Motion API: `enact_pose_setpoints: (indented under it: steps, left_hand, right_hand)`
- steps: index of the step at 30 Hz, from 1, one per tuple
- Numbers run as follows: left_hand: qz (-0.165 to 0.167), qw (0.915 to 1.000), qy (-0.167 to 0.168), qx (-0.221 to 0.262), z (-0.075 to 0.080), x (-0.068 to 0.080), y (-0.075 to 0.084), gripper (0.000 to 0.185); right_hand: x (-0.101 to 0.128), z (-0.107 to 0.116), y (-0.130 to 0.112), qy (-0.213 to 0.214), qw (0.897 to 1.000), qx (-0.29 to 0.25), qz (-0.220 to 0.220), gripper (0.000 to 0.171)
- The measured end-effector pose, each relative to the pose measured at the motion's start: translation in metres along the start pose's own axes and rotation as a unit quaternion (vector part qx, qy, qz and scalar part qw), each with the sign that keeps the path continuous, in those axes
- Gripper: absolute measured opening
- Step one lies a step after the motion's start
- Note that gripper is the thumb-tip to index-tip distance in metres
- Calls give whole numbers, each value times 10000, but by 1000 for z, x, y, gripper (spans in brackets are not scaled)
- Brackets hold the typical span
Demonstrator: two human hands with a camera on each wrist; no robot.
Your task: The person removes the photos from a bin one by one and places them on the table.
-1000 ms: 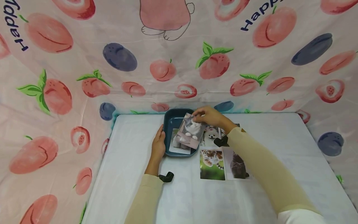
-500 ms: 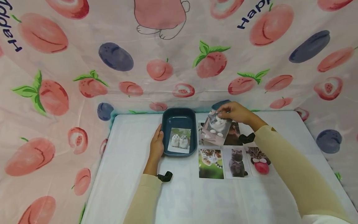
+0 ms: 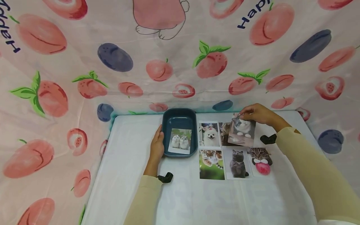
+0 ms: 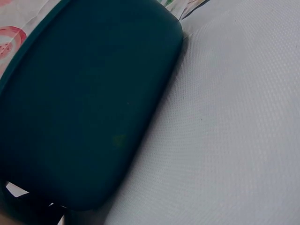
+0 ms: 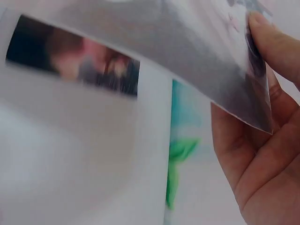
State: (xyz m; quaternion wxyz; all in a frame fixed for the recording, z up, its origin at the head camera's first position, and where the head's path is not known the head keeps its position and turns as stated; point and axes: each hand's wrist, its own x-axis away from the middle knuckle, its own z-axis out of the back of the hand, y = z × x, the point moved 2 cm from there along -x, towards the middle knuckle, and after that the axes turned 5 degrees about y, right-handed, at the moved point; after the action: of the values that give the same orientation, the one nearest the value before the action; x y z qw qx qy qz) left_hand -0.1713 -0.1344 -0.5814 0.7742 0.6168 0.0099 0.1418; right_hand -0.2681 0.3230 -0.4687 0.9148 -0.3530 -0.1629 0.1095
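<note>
In the head view my right hand (image 3: 258,114) pinches a photo card of a grey-and-white cat (image 3: 243,126) by its top edge, held above the back row of cards. The right wrist view shows the thumb (image 5: 276,47) on the card's face and fingers behind it. My left hand (image 3: 157,145) rests along the left wall of a dark teal tray (image 3: 165,125), its fingers fairly straight against the side. Inside the tray lies a card with two small white animals (image 3: 180,142). The left wrist view is mostly filled by the tray's outer wall (image 4: 93,93).
On the white table (image 3: 213,203) lie a white dog card (image 3: 210,135), a tiger card (image 3: 212,165), a grey cat card (image 3: 238,164) and a tabby card with a pink ball (image 3: 261,161). A darker card (image 3: 224,132) is partly covered. Fruit-print cloth (image 3: 180,47) stands behind.
My right hand has carried the cat card from over the tray rightward, past the dog card, to the right part of the back row. The left hand has stayed at the tray.
</note>
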Motion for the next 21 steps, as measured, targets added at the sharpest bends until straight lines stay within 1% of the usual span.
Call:
enact_pose_setpoints:
  steps: [2,7,11,16,19,21]
  left_hand:
    - [-6,10000,-3,20,1,-1,-1,50]
    - [-26,9999,-11,107,1,-1,-2,50]
    - [-55,9998,14,196,1,0,-1,50]
    - [-16,9998,5,197,1,-1,-1,49]
    - [-34,9998,19,183,0,-2,-2,50]
    - [-73,9998,37,183,1,-2,-2,50]
  right_hand:
    - [3,5,6,-54,9999,67,-82,33]
    - [2,13,32,-236,9993,243,-142,31]
    - [0,15,51,-368,9986,340,-189,36]
    - [-1,15,72,-358,9969,597,-370,43]
    - [-1,11,83,-322,9967,567,-475,44]
    - [-2,6,89,-297,9975,399,-506,43]
